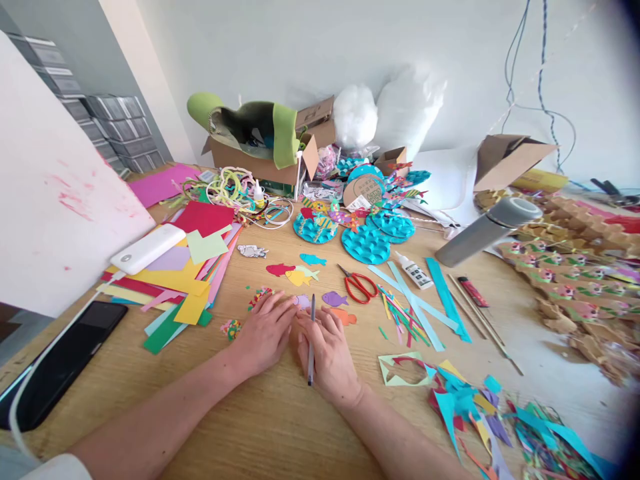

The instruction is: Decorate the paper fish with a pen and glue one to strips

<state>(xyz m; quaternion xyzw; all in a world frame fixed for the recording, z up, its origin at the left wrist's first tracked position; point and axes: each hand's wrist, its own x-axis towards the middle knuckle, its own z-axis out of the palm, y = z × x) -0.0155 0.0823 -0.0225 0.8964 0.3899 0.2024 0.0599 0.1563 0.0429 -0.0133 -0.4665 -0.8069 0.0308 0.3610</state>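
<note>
A: What are the two hands doing?

B: Both rest low on the wooden tabletop (260, 427), side by side. The right hand (327, 350) has its grip closed on a pen (311, 340), which runs along the back of the fingers with one end up near a small pale paper fish (302, 301) and the other end toward the wrist.

A: And the left hand?

B: The left hand (265, 333) lies flat, fingers spread, its grip open and holding nothing. Its fingertips press down at the edge of that pale fish, which sits just between the two hands.

A: What lies close around them?

B: A purple paper fish (334, 299) just above the right hand, an orange one (345, 317) touching its far side, and a red fish (279, 269) with a yellow fish (301, 276) farther up. Red-handled scissors (358, 285) lie to the right of those, near a small glue bottle (414, 271) and long blue paper strips (420, 300).

A: Anything to the left?

B: A fan of coloured paper sheets (180, 280) with a white power bank (148, 248) on top, and a black phone (65, 363) near the tabletop edge. Paper scraps (480, 407) pile up at the lower right, well apart from the hands.
</note>
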